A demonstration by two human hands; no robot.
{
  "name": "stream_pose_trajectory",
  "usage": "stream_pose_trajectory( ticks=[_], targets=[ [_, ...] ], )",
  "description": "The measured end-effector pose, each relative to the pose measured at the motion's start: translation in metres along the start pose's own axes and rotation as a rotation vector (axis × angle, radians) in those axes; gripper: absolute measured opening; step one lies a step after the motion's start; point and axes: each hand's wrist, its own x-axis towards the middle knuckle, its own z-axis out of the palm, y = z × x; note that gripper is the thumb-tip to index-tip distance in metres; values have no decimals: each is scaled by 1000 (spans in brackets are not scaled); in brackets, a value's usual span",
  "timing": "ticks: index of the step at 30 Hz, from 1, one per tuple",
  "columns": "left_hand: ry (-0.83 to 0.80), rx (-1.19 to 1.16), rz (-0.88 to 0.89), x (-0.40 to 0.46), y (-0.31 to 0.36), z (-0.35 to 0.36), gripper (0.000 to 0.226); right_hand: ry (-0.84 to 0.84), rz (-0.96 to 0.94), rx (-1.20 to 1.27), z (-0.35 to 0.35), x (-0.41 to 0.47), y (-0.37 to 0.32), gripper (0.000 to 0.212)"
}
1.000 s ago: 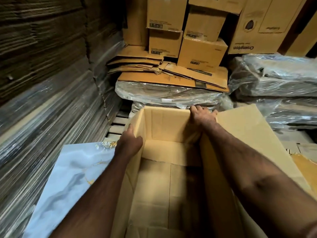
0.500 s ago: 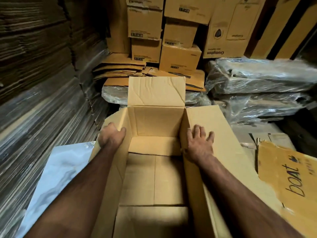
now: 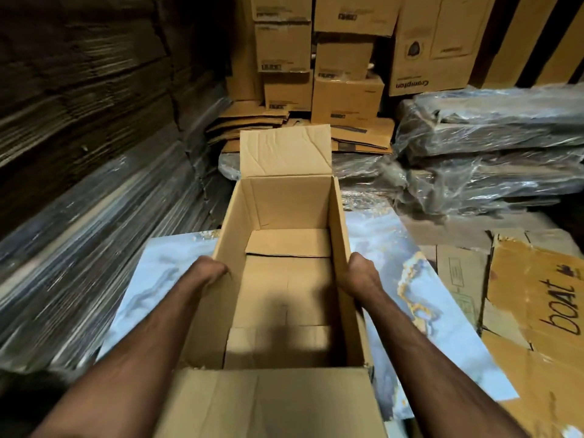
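Both arms reach forward and down, almost straight, one on each side of an open cardboard box (image 3: 284,203). The left hand (image 3: 210,273) lies against the outside of the left wall, close under the rim, with the wrist bent inward. The right hand (image 3: 360,275) lies in the same manner against the outside of the right wall. The backs of both hands face up. The fingers go down behind the walls and are hidden, so I cannot tell if they are straight or curled around something.

The box stands upright between the forearms on a blue-white marbled sheet (image 3: 410,279) with gold veins. Its far flap (image 3: 284,153) stands up, and its near flap (image 3: 268,403) is folded out toward the person. The bottom flaps inside are closed and nothing lies on them.

On the left, a tall wall of flattened cardboard (image 3: 79,184), partly under shiny plastic, comes close to the sheet. Behind the box there is a low pile of flat cartons (image 3: 252,118) and above it stacked brown boxes (image 3: 346,96); a bigger box (image 3: 433,42) carries the word "Crompton" upside down. On the right are plastic-wrapped bundles (image 3: 489,137), and nearer a torn cardboard piece (image 3: 537,305) with the word "boat", just beside the sheet.
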Motion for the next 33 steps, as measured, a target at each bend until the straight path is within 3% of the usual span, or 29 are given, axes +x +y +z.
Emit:
stream_pose_trajectory(
  ticks=[6, 9, 12, 16, 22, 26, 33],
  targets=[
    [150, -285, 50, -31, 0, -27, 24, 147, -169, 117, -19, -16, -12, 10],
    [255, -439, 147, -39, 7, -54, 29, 275, -342, 163, -38, -18, -35, 28],
    [236, -554, 234, -43, 13, -78, 25, 392, -489, 238, -45, -22, -46, 41],
    [228, -653, 175, -34, 0, -98, 43, 494, -637, 292, -29, -31, -47, 52],
    [293, -705, 199, -13, -24, -87, 53, 494, -614, 258, -3, -43, -48, 60],
    [352, -710, 163, -24, -14, -84, 44, 460, -602, 238, -6, -47, -49, 60],
    [337, -804, 337, -35, 15, -64, 32, 437, -336, 114, -25, -35, -43, 48]
  ],
)
